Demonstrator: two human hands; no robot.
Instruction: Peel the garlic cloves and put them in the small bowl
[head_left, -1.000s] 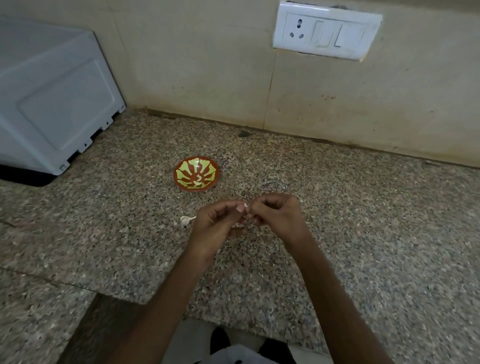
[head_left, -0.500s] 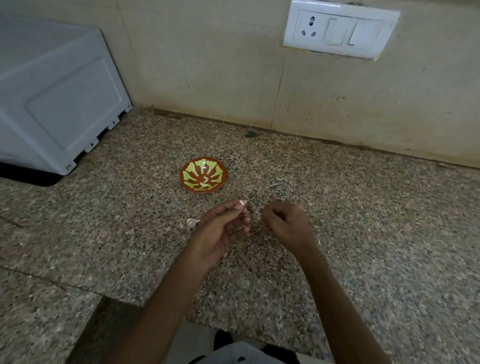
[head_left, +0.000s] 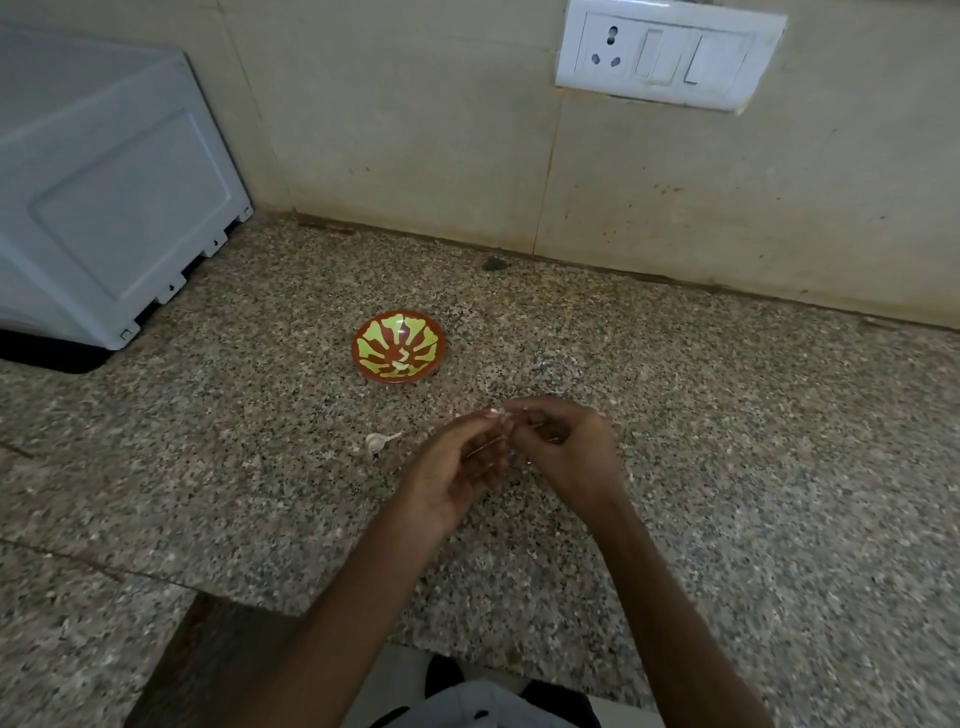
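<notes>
My left hand (head_left: 457, 467) pinches a small garlic clove (head_left: 494, 412) at its fingertips, a little above the granite counter. My right hand (head_left: 566, 447) meets it from the right, with its fingertips pinching the same clove. The small red bowl with a yellow-green pattern (head_left: 398, 346) stands beyond the hands, with one or two pale peeled cloves (head_left: 401, 362) inside. An unpeeled garlic clove (head_left: 378, 441) lies on the counter to the left of my left hand.
A white appliance (head_left: 104, 197) takes up the back left of the counter. A tiled wall with a white switch plate (head_left: 670, 57) rises behind. The counter's front edge (head_left: 467, 644) runs just below my forearms. A dark speck (head_left: 494, 264) lies near the wall.
Half a second ago my hands were apart, the left alone holding the clove. The right hand has come back to the clove, as it was a second ago.
</notes>
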